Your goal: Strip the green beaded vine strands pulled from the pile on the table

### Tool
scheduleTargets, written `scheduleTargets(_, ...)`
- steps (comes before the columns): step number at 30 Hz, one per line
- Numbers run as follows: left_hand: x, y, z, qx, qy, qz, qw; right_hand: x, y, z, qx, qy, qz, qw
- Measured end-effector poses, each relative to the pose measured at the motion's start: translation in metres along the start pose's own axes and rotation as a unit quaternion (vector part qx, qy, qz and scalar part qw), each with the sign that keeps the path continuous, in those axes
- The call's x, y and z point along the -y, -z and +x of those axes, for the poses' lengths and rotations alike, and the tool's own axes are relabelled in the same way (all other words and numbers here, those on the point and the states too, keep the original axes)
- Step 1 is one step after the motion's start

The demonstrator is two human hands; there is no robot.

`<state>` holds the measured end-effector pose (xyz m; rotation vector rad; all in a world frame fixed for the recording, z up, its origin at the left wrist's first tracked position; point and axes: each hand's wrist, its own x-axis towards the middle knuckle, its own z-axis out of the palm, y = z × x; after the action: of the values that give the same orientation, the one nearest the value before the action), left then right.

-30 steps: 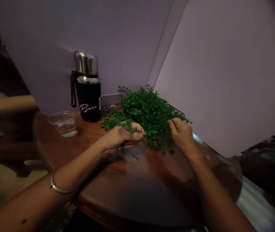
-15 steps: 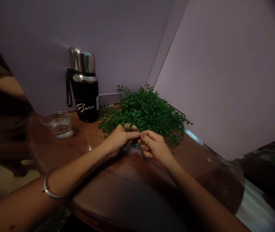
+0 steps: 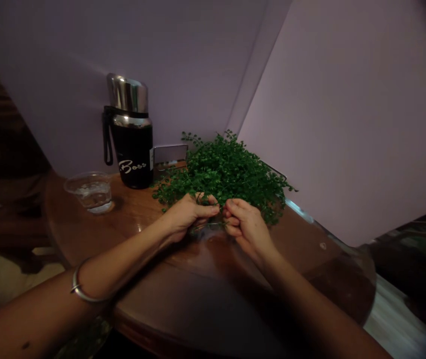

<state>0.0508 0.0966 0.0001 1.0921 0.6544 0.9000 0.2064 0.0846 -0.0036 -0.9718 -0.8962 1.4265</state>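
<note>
A thin stem [image 3: 207, 225] is held between narrowly curled left fingers [image 3: 209, 210] and right fingers [image 3: 232, 213], set close together at the front edge of a maidenhair fern [image 3: 224, 172].

The tabletop [image 3: 134, 224] is dark wood with a glossy, varnished shine. The flask [image 3: 132, 159] has a polished steel cap and collar above a smooth, matt black body, and its black strap [image 3: 106, 139] looks like woven cloth. The cup [image 3: 89, 192] is clear and smooth, glass or plastic, hard to tell which. The bangle [image 3: 80, 291] is smooth silvery metal, the leafy plant [image 3: 231, 172] looks matt, and the wall [image 3: 347, 109] has a flat, matt finish.
</note>
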Motion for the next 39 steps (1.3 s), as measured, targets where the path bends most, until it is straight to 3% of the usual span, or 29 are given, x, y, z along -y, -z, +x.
scheduleTargets(3,-0.003,0.000,-0.006,0.035,-0.030,0.010,0.999,0.009,0.013,0.008,-0.022,-0.007,0.052,0.998)
scheduleTargets(7,-0.002,0.000,-0.005,0.007,-0.037,0.030,0.999,0.007,0.013,0.008,0.070,-0.067,0.064,0.993)
scheduleTargets(10,-0.001,0.001,-0.002,-0.025,-0.014,0.029,0.999,-0.001,0.007,0.003,0.099,-0.090,0.077,0.988)
scheduleTargets(16,0.001,-0.002,0.000,-0.044,-0.017,0.037,0.998,-0.002,0.004,-0.003,0.103,-0.034,0.055,0.993)
scheduleTargets(20,0.004,-0.002,0.002,-0.035,-0.014,0.074,0.997,-0.002,0.001,-0.003,0.046,0.031,-0.031,0.998)
scheduleTargets(24,0.004,-0.001,0.002,-0.067,-0.013,0.131,0.989,-0.007,0.001,0.000,0.017,0.044,-0.110,0.993)
scheduleTargets(28,0.004,0.000,0.004,-0.070,-0.021,0.041,0.996,-0.010,0.000,0.000,0.017,0.059,-0.167,0.984)
scheduleTargets(32,0.005,0.005,0.008,-0.054,0.017,-0.075,0.996,-0.011,-0.002,-0.003,0.031,0.064,-0.217,0.974)
scheduleTargets(39,0.001,0.004,0.004,-0.025,0.040,-0.112,0.993,-0.016,-0.004,-0.006,0.019,0.122,-0.298,0.947)
